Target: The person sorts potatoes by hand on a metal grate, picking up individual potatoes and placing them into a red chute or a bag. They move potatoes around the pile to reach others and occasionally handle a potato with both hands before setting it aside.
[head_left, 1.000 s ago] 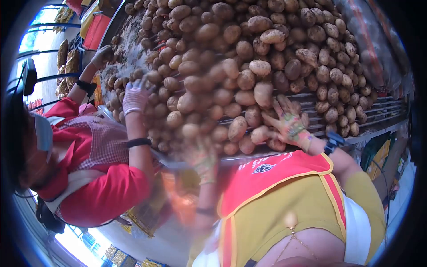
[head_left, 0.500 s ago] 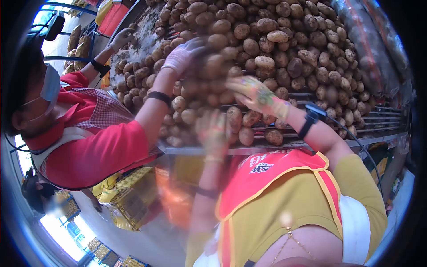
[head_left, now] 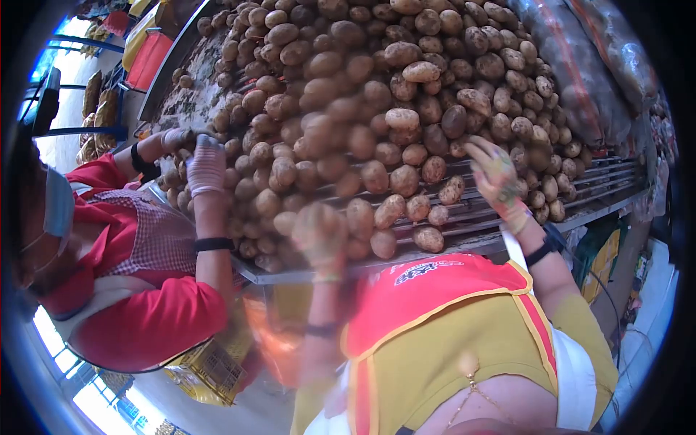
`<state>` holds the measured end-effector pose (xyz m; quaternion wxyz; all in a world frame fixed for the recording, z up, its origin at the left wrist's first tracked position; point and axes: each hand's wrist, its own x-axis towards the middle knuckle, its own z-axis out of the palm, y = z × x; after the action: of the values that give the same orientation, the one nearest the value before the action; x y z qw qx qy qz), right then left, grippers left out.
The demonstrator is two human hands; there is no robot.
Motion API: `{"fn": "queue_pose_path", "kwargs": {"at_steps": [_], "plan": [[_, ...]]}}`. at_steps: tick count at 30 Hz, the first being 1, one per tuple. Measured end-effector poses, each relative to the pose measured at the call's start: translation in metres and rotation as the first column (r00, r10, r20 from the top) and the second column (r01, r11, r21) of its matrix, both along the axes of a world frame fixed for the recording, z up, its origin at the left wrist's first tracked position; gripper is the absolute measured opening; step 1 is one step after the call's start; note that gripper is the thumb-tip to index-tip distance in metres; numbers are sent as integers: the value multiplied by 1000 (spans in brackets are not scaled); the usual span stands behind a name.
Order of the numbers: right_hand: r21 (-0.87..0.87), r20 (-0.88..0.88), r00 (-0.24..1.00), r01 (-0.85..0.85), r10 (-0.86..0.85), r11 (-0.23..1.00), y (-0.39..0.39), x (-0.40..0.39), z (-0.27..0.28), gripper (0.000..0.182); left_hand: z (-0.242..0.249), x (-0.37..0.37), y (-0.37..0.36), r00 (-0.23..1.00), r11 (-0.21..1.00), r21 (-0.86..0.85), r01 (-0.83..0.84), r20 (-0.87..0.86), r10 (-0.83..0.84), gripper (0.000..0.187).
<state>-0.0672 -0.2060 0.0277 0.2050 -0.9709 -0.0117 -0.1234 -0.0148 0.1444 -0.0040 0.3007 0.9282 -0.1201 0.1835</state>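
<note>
Brown potatoes [head_left: 403,118] lie heaped on a metal-slatted table [head_left: 609,181]. My left hand [head_left: 319,235], in a patterned glove, is smeared by motion over the potatoes near the front edge, so its fingers and anything in them cannot be made out. Farther right, my right hand [head_left: 496,174], also gloved, reaches to the lower right of the heap. Its fingers are apart and bent, with the tips beside potatoes, and no potato is held. Several potatoes between the two hands are blurred.
At the left, a co-worker [head_left: 145,290] in red with a mask has both gloved hands at the heap's left edge. Filled mesh bags [head_left: 580,80] lie at the upper right. A red container [head_left: 150,61] stands at the upper left, and yellow packages [head_left: 210,370] are below the table.
My right hand has moved right, away from the middle of the heap. My left hand has shifted slightly left. The co-worker's hands have drawn together at the left, and the view has shifted.
</note>
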Motion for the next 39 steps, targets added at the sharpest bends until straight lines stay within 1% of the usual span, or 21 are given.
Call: {"fn": "queue_pose_path", "kwargs": {"at_steps": [4,8,10,12,13,16,17,19,22,23,25,26,27,30,31,32,33,34,36,37,39], "plan": [[-163,151,932,-306,330,938,68,89,-18,29,-25,-40,25,978,977,92,194,-90,-186,61],[-493,-11,1000,-21,18,870,129,153,-48,16,-18,-50,34,953,967,-95,235,-173,-248,54],[-592,-138,984,-175,114,787,130,178,-101,15,-11,-55,35,939,956,-78,282,-184,-291,49],[-673,-576,817,-481,9,562,127,188,-43,22,-4,-60,38,912,933,-58,355,-196,-359,43],[-590,-559,824,-317,-92,743,128,190,-47,26,-4,-66,40,918,947,-92,308,-231,-321,41],[-506,-326,913,-388,246,770,107,167,-45,22,-4,-78,42,955,991,-123,47,-286,-81,33],[-415,-322,904,-403,282,816,102,159,-44,24,-19,-77,49,982,999,-36,12,-189,-19,33],[-231,-301,889,-419,345,878,92,144,-33,28,-8,-67,57,968,996,76,-49,-243,66,33],[-3,-141,963,-231,228,973,91,111,-11,29,-27,-38,66,997,989,150,10,-82,2,34],[258,-232,967,-46,109,965,87,100,-8,31,-33,-25,68,998,975,220,27,-67,-13,35],[794,-216,976,152,39,588,69,77,-14,35,-24,0,69,989,955,260,142,-76,-126,38],[939,-215,977,206,1,275,62,66,-15,37,-19,12,70,980,940,277,199,-82,-183,40],[992,-99,987,108,125,-67,56,57,-9,48,-13,15,63,977,966,170,194,-116,-176,41],[859,-16,985,101,169,-502,34,22,-16,52,1,25,41,959,978,-144,148,-223,-178,42],[761,-224,969,241,105,-602,31,16,-4,55,3,30,34,947,961,-249,124,-261,-189,43],[734,-194,972,236,136,-637,21,12,-8,54,3,31,26,931,933,-348,90,-305,-203,44],[704,-161,973,232,168,-671,7,5,-19,54,-9,27,11,897,872,-481,94,-339,-284,40],[672,-121,973,225,195,-706,-8,-1,-34,54,18,19,-12,684,645,-732,-219,-586,-434,33],[849,-176,970,236,167,-474,-13,-3,-48,52,-5,7,-29,410,460,-809,-365,-584,-701,37],[898,-246,963,268,107,-350,12,4,-24,50,-14,2,-46,413,394,-871,-293,-487,-770,49],[943,-321,941,328,106,-61,57,15,1,46,-10,3,-49,39,369,-758,-538,-459,-888,58]]}}
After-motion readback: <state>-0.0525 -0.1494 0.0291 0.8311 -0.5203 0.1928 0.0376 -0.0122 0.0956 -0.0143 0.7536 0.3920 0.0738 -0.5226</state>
